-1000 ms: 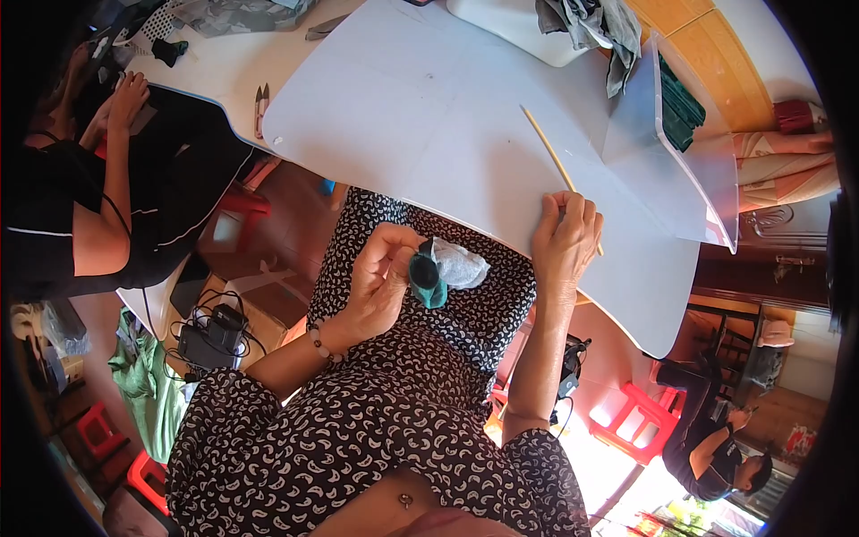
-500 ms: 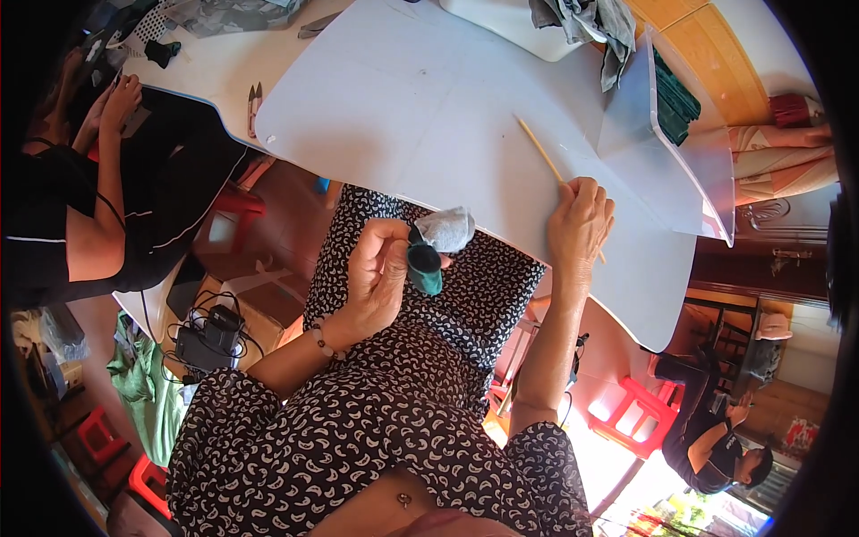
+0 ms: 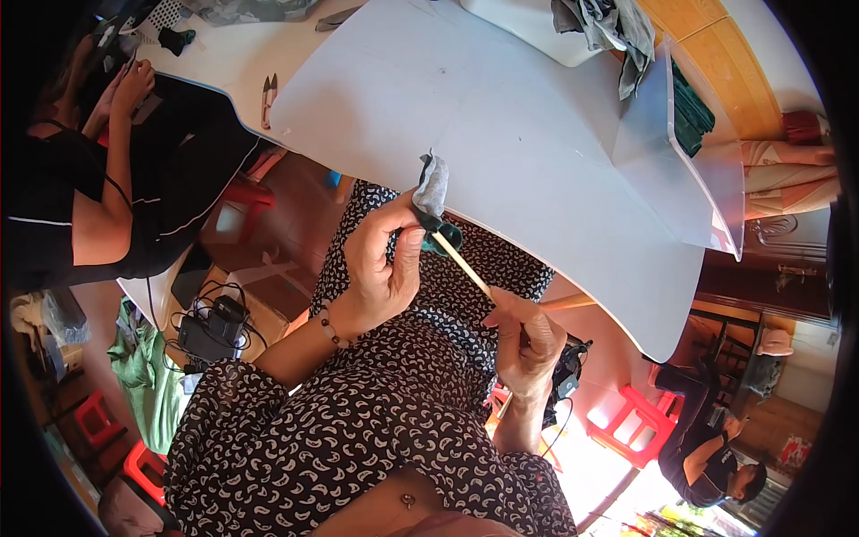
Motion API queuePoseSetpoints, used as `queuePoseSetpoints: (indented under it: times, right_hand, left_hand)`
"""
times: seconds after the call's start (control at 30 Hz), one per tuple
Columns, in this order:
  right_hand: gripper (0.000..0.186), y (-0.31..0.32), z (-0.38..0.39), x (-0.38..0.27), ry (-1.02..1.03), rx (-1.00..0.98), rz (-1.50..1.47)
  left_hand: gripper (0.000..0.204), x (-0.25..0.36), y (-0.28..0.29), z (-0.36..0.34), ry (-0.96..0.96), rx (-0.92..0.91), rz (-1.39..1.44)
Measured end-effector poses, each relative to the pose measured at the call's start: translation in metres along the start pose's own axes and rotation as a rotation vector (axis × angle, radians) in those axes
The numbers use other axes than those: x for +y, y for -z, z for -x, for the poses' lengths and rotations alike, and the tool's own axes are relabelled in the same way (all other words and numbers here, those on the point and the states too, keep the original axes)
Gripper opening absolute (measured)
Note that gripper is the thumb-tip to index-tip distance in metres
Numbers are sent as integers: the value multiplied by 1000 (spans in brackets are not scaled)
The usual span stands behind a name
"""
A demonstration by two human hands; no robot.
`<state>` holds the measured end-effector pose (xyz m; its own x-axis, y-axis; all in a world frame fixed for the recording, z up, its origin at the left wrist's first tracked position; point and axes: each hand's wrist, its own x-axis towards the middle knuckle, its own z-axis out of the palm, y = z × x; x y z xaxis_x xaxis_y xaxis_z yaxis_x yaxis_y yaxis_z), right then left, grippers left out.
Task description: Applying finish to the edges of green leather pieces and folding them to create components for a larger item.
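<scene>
My left hand [image 3: 385,259] pinches a small fabric piece [image 3: 431,188], grey at its top and dark green at its lower, tube-like end. A thin wooden stick [image 3: 463,265] is gripped in my right hand [image 3: 526,345], between thumb and fingers. The tip of the stick meets the green end of the fabric piece; whether it has gone inside is hard to see. Both hands are over my lap, just off the near edge of the pale table [image 3: 501,170].
Thread snips [image 3: 268,100] lie at the table's left. A clear plastic bin [image 3: 684,134] with dark green fabric stands at the right, near a white tub [image 3: 528,31] with grey cloth. A co-worker [image 3: 80,197] sits at the left; another person [image 3: 716,447] is at the lower right.
My right hand has picked the stick up off the table and brought it down to the fabric piece. My left hand has turned the piece so its grey part points up.
</scene>
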<state>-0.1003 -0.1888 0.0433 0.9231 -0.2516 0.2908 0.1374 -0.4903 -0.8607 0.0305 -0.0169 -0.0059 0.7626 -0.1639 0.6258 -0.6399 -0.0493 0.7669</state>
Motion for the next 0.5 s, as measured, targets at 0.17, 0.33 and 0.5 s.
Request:
queuePoseSetpoints:
  times: [0.17, 0.33, 0.5]
  right_hand:
    - [25, 3, 6, -6, -22, -63, 6]
    - [25, -10, 9, -5, -81, -18, 3]
    - [25, -18, 15, 2, -100, 4, -42]
  left_hand:
    - [11, 4, 0, -5, -36, 63, -163]
    - [12, 11, 0, 2, 28, 30, -79]
    - [25, 8, -1, 6, 72, 9, 159]
